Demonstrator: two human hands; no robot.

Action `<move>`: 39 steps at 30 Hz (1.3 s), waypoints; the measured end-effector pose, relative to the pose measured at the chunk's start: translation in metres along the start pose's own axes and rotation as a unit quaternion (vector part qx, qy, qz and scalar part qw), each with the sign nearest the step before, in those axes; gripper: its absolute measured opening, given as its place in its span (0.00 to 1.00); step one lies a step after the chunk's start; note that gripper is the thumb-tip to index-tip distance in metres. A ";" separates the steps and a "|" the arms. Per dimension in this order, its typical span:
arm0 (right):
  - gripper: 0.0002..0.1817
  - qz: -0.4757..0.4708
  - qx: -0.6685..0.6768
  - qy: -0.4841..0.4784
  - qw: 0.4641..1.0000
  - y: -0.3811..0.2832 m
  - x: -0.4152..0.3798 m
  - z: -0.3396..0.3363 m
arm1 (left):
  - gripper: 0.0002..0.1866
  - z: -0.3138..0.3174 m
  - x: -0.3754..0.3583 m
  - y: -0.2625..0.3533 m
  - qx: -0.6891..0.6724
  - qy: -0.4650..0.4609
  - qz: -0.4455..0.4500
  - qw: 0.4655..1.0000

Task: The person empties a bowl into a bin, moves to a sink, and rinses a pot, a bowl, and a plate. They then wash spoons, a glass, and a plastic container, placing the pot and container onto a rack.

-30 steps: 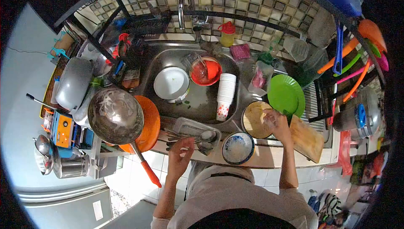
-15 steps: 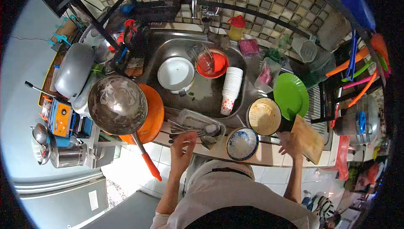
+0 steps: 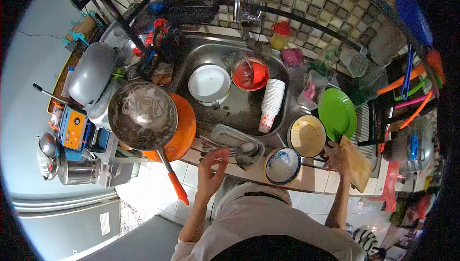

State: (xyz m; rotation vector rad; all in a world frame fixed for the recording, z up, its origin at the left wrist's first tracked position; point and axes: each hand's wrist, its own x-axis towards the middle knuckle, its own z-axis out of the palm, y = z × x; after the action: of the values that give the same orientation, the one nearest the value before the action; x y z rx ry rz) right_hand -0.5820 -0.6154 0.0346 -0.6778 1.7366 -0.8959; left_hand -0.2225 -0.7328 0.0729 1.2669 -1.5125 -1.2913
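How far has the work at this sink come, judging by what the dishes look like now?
Nothing looks washed: the wok, the cream bowl and the blue-patterned bowl show residue. In hand: the left hand reaches to the clear tray of spoons; the right hand touches the wooden board. Left: the paper cups, white pot and red bowl in the sink.

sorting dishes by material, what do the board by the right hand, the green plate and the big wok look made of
Board: probably wood, pale tan, matte. Green plate: likely plastic, uniform bright colour with a soft sheen. Wok: metal, grey and reflective, streaked with residue.
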 end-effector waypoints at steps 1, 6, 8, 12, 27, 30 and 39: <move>0.26 0.015 0.002 -0.018 1.000 -0.001 0.005 -0.002 | 0.09 -0.001 -0.001 0.000 0.012 0.006 -0.008 1.000; 0.25 -0.003 0.120 -0.037 0.992 0.033 0.024 0.007 | 0.09 -0.007 -0.005 -0.016 -0.029 0.023 -0.009 0.999; 0.25 0.005 0.197 -0.009 0.980 0.036 0.023 0.021 | 0.09 -0.007 -0.006 -0.018 -0.021 0.013 -0.012 1.000; 0.24 0.002 0.262 0.001 0.965 0.031 0.026 0.037 | 0.09 -0.005 -0.005 -0.018 -0.024 -0.002 -0.018 1.000; 0.24 -0.021 0.196 -0.006 0.980 -0.029 0.080 0.047 | 0.09 -0.012 -0.011 -0.020 -0.044 -0.002 -0.016 0.999; 0.27 -0.035 0.120 -0.023 0.992 -0.075 0.095 0.065 | 0.09 -0.010 -0.010 -0.020 -0.054 0.001 -0.022 0.998; 0.25 -0.047 0.039 -0.227 0.972 -0.142 0.216 0.181 | 0.09 -0.015 -0.014 -0.010 -0.030 0.013 0.013 0.999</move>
State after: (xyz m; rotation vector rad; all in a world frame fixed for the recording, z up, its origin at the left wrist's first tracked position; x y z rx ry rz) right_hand -0.4753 -0.9105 0.0010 -0.8433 1.2639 -0.7934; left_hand -0.2029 -0.7226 0.0669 1.2172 -1.4568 -1.2888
